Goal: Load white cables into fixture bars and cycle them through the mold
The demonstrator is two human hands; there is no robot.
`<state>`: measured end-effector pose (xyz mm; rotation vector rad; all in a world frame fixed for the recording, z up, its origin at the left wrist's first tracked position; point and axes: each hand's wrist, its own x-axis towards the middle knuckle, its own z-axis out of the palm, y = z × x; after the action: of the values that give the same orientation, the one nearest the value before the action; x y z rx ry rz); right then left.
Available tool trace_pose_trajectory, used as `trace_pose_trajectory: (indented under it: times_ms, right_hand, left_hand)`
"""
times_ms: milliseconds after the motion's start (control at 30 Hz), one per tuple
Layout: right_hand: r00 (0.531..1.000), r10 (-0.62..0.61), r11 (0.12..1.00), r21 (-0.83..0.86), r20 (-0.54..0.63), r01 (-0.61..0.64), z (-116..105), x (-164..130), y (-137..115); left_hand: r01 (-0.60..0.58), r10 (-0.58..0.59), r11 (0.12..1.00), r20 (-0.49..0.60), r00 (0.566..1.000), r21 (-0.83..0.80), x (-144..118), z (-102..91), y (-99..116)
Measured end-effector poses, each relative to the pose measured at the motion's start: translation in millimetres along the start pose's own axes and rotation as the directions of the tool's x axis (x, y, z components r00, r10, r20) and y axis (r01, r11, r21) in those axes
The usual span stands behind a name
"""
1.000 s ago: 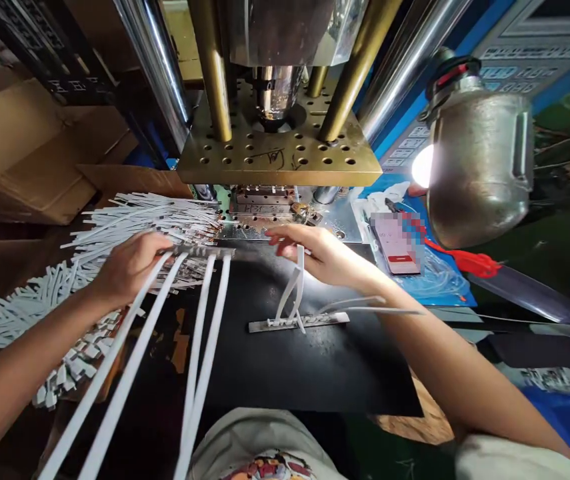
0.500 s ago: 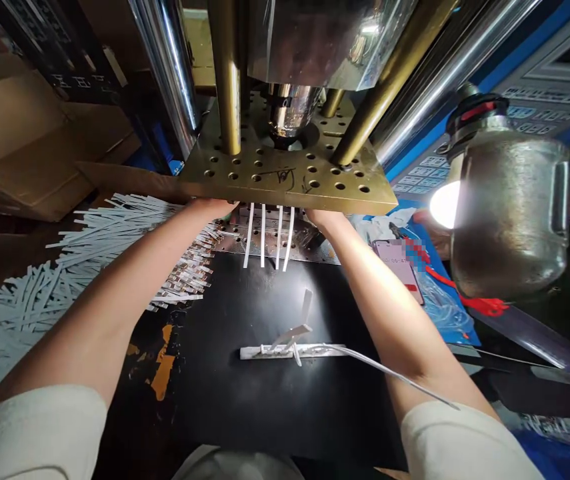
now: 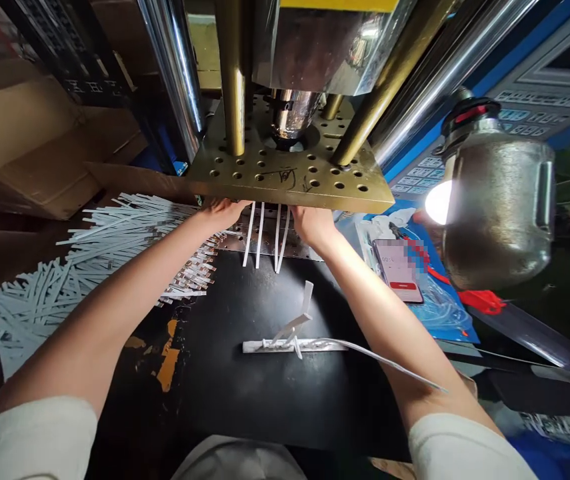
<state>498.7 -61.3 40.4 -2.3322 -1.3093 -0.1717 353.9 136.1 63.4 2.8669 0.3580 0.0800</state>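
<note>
Both the left hand (image 3: 222, 212) and right hand (image 3: 311, 223), a second ago out over the black tabletop (image 3: 265, 387), now reach under the press's brass plate (image 3: 289, 175) at its far edge, their grip hidden, steadying four white strips (image 3: 265, 233) in the die.

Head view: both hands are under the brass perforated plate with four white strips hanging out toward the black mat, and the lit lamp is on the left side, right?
Not quite. In the head view the lit lamp is on the right side. Both hands, left hand and right hand, do reach under the brass perforated plate, with four white strips hanging toward the black mat.
</note>
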Motion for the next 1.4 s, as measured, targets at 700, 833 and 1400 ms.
trace_pose_trajectory:
  times_ms: [700,833,1400]
  right_hand:
    - [0.989,-0.076,0.980,0.192,0.126,0.051,-89.4,-339.8,-27.4]
    - [0.979,-0.155,0.987,-0.024,0.133,0.159,-80.6,-376.9,-48.4]
    - [0.991,0.012,0.991,-0.133,-0.136,-0.031,-56.4,-376.1,-68.0]
  left_hand:
    - [-0.442,0.450,0.893,-0.169,0.877,0.083,-321.0,32.4,36.1]
    - [-0.310,0.363,0.904,-0.142,0.921,0.295,-373.5,48.0,25.7]
    - [-0.094,0.188,0.944,-0.280,0.941,0.316,-366.8,60.4,41.0]
